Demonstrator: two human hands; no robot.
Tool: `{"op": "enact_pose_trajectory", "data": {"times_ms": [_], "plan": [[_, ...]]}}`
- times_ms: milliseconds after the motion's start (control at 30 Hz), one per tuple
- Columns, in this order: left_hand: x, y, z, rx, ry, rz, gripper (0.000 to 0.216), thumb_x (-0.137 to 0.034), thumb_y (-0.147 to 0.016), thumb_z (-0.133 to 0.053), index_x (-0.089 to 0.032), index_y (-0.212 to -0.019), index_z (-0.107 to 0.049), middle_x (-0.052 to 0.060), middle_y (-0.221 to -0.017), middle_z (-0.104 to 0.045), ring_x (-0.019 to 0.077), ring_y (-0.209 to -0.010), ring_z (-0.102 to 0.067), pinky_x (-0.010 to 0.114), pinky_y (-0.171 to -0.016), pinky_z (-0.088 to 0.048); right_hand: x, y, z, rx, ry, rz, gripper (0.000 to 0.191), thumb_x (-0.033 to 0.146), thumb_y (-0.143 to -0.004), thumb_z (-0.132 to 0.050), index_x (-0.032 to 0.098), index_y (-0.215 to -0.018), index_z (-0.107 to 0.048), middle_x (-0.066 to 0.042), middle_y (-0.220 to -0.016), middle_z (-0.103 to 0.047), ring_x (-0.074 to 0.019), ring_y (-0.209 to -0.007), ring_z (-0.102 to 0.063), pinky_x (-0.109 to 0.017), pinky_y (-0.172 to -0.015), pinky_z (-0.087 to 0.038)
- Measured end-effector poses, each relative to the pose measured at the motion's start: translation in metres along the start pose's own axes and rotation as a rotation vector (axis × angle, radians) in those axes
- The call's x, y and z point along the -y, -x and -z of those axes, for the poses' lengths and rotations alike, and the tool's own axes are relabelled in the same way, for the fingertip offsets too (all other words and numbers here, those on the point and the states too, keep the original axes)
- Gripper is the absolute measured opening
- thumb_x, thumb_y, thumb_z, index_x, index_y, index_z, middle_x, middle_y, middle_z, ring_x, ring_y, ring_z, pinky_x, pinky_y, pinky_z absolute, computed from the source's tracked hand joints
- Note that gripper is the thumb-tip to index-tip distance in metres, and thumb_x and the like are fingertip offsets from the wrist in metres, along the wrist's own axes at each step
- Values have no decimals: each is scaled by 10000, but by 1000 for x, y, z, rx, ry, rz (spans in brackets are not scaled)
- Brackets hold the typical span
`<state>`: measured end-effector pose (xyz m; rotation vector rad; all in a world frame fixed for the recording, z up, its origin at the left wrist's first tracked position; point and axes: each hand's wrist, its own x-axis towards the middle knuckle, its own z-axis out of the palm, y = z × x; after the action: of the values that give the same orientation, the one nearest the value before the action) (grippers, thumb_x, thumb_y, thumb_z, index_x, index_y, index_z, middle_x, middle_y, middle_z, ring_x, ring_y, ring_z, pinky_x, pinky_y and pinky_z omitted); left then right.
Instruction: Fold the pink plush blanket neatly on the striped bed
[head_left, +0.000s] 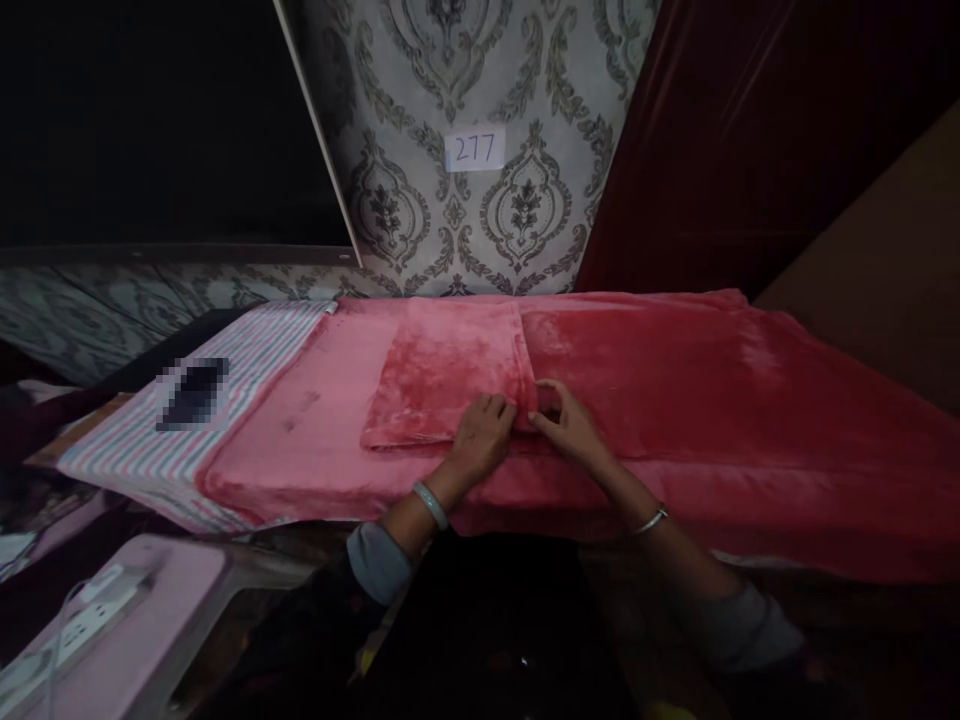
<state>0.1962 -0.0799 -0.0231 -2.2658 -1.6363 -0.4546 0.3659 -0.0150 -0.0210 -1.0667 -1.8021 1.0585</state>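
So from the head cam, there's a folded red cloth (450, 360) pretty much dead center, a touch toward 9 o'clock. It's plush, blotchy pink and red, and it lies on a long pink-red blanket (675, 400) that runs from about 9 round to 3.

Left hand (486, 430) is on the folded cloth's 5 o'clock corner, fingers bent and touching it; can't tell if there's fabric pinched under there. Right hand (571, 425) is at the cloth's 4 o'clock, thumb and index tips at the edge with a gap showing between those two fingers. Can't tell whether it's actually gripping anything. The two hands are close but apart. There's a pale bangle (431, 505) on the left wrist and a thin silvery one (651, 520) on the right.

Over at 9 o'clock, a striped cloth (262, 345) pokes out past the blanket, with a dark thing (193, 395) on it that's pixelated, so no idea what it is. Big black screen (150, 120) up at 10, patterned wallpaper (450, 230) at 12 with a paper reading "277" (475, 149), and a glossy dark red panel (712, 130) at 2. Down at 8, a white power strip (84, 628) sits on a pinkish surface (184, 560).
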Motion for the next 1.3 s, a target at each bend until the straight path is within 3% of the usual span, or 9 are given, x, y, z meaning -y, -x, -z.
{"op": "enact_pose_trajectory", "data": {"times_ms": [133,267,400,567,700,933,1133,1300], "plan": [[-1,0,1,2,1,-18,209,-127,-978,-469,-138,-1088,-646,112,-998,-626,257,-955,-563,392,-815,-474,-6,13,0,-28,249,170,388,350,-873,-512,206,-1219,-615,23,-678,-594,-177,-592,-549,-282,-587,-428],[0,0,1,38,10,-40,179,-159,-986,-484,-148,-1071,-641,107,-987,-621,260,-956,-562,397,-798,-474,-8,24,-3,-1,443,307,319,308,-970,-437,205,-1139,-687,-92,-1027,-715,-235,-902,-666,-337,-790,-505],[0,0,0,35,54,-18,153,-185,-984,-504,-159,-1064,-632,101,-1017,-618,259,-961,-557,404,-818,-478,-4,30,-6,75,736,284,405,278,-932,-571,226,-1330,-631,-116,-1138,-683,-254,-961,-662,-326,-786,-504],[3,6,6,3,17,10,170,-176,-985,-494,-154,-1096,-621,109,-1041,-614,266,-986,-549,402,-832,-468,7,27,-7,127,948,236,395,173,-939,-507,240,-1297,-661,-122,-1106,-683,-241,-913,-671,-301,-736,-488],[23,24,18,3,-63,81,236,-138,-960,-485,-155,-1152,-622,129,-1095,-621,279,-1001,-555,412,-846,-458,9,22,-5,150,970,219,364,177,-931,-512,221,-1251,-679,-131,-1130,-691,-255,-893,-679,-304,-707,-476],[78,67,37,64,-63,273,438,-64,-836,-490,-156,-1244,-622,157,-1141,-629,314,-1061,-565,462,-903,-473,1,18,-2,131,906,260,389,166,-894,-511,205,-1235,-693,-124,-1088,-714,-252,-856,-677,-302,-698,-469],[110,85,42,118,9,129,458,-67,-823,-489,-196,-1235,-645,131,-1090,-653,278,-1025,-588,433,-930,-492,-5,15,1,86,813,267,401,170,-871,-551,204,-1244,-694,-105,-1082,-737,-251,-908,-688,-296,-745,-491],[106,88,47,93,54,47,370,-286,-944,-541,-161,-1287,-607,148,-1192,-642,288,-1078,-587,448,-954,-484,-8,19,-2,100,806,218,393,166,-890,-544,211,-1248,-698,-111,-1143,-727,-264,-930,-701,-319,-753,-516]]}}
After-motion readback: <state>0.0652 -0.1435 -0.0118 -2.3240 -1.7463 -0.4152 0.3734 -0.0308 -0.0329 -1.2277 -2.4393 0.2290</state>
